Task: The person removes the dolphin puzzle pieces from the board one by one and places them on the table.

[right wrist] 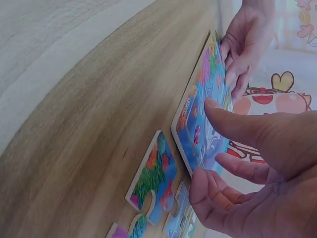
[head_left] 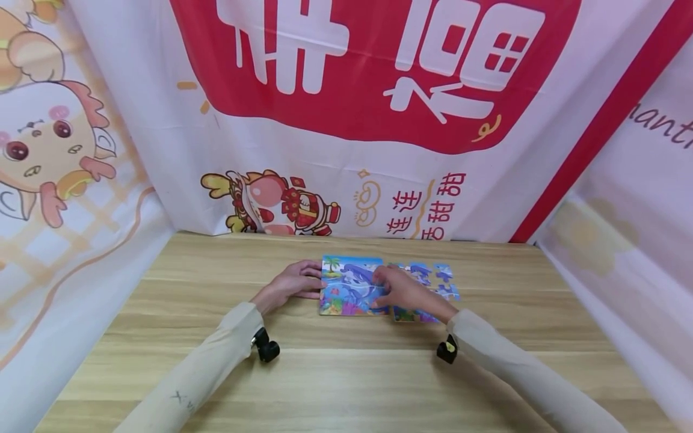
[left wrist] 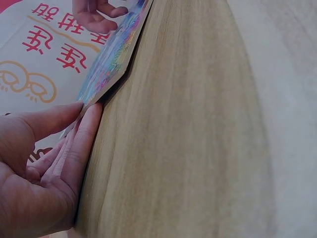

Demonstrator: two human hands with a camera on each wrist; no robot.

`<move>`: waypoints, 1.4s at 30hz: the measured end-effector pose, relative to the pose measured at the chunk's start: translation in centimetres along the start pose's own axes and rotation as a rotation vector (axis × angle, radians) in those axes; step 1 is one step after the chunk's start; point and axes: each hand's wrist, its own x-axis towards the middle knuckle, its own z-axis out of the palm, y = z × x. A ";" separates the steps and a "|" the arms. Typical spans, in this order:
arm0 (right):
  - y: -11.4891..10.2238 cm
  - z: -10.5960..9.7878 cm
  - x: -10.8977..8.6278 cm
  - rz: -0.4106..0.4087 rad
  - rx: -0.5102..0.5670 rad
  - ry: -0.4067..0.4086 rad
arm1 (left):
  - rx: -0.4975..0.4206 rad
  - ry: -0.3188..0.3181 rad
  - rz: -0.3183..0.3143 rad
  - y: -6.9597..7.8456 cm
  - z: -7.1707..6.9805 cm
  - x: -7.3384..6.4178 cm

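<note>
A flat puzzle board printed with a dolphin sea scene lies near the back of the table. My left hand pinches its left edge, with the thumb on top and fingers underneath. Over the board's right part is my right hand, fingers loosely bent and thumb apart from them, with nothing between. Right beside the board, partly hidden under the right hand and wrist, are loose puzzle pieces with a similar picture. One corner piece shows seaweed and coral.
The wood-grain table reaches back to a hanging cloth with red and white print. Printed cloths also hang at both sides. A small black camera is strapped at each wrist.
</note>
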 end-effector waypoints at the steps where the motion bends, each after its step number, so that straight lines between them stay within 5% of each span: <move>1: 0.0 0.1 0.0 0.002 -0.003 0.001 | 0.001 -0.001 0.000 0.0 0.0 0.0; 15: -0.3 0.5 0.2 0.041 -0.044 -0.009 | -0.002 -0.016 0.020 0.3 0.4 0.0; 24: -0.1 0.6 0.3 -0.013 -0.021 0.010 | -0.002 -0.007 0.004 0.3 0.4 0.0; 36: 0.8 1.0 -0.2 -0.136 0.232 0.069 | 0.008 0.006 0.000 0.0 0.0 0.1; 42: 1.3 0.0 -0.7 -0.087 0.404 0.041 | -0.020 -0.010 0.033 -0.2 0.1 0.1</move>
